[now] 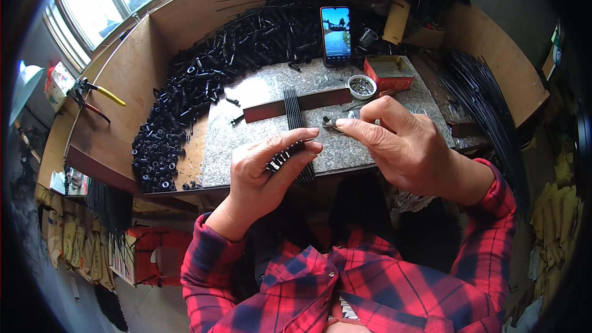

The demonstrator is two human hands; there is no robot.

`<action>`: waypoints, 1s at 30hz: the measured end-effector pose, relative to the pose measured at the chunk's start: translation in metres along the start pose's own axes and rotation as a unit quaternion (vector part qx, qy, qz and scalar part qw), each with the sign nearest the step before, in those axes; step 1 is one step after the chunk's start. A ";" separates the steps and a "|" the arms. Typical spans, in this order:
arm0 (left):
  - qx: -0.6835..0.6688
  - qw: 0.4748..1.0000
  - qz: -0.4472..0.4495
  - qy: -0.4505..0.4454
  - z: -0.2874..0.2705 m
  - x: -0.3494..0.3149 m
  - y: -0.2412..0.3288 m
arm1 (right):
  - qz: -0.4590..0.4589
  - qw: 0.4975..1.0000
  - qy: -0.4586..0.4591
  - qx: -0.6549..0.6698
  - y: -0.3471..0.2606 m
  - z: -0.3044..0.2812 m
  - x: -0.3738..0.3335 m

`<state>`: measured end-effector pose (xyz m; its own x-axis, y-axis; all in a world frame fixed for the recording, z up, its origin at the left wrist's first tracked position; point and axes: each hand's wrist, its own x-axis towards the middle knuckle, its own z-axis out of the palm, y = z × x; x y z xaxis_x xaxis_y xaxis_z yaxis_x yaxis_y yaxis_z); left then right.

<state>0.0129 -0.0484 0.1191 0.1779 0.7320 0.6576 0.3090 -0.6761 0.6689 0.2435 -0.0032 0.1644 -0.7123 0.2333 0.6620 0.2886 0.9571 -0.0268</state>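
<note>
My left hand [262, 163] is closed around a row of small black parts [280, 159] with pale, shiny ends, above the front edge of a grey speckled slab [228, 148]. To its right, my right hand [404, 148] pinches a small dark piece with a metallic glint [328, 122] between thumb and forefinger; its exact kind is too small to tell. Just behind my hands, a bundle of thin black rods [292, 102] lies across a dark reddish bar [262, 111] on the slab. Their near ends pass behind my left hand.
A large heap of black cylindrical parts [246, 40] fills the back and left. Beyond the slab's middle stand a propped phone [336, 43], a white cup of tiny metal pieces [362, 87] and a red box [388, 74]. Long black rods [487, 98] lie right; yellow-and-red-handled pliers [92, 95] hang left.
</note>
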 end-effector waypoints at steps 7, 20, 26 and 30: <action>0.001 1.000 -0.003 -0.001 -0.001 -0.002 0.001 | -0.019 1.000 0.006 -0.011 0.000 0.002 0.002; 0.024 1.000 0.015 -0.008 -0.002 0.001 0.002 | -0.013 1.000 0.003 -0.001 -0.001 0.000 0.001; 0.022 1.000 0.017 -0.012 -0.002 0.001 0.002 | -0.014 1.000 0.003 -0.004 -0.001 0.000 0.001; 0.010 1.000 0.013 -0.011 -0.002 0.001 0.002 | -0.012 1.000 0.003 0.000 -0.001 -0.001 0.002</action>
<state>0.0122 -0.0491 0.1215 0.2067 0.7163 0.6665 0.3220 -0.6931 0.6449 0.2428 -0.0034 0.1662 -0.7150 0.2100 0.6669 0.2718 0.9623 -0.0117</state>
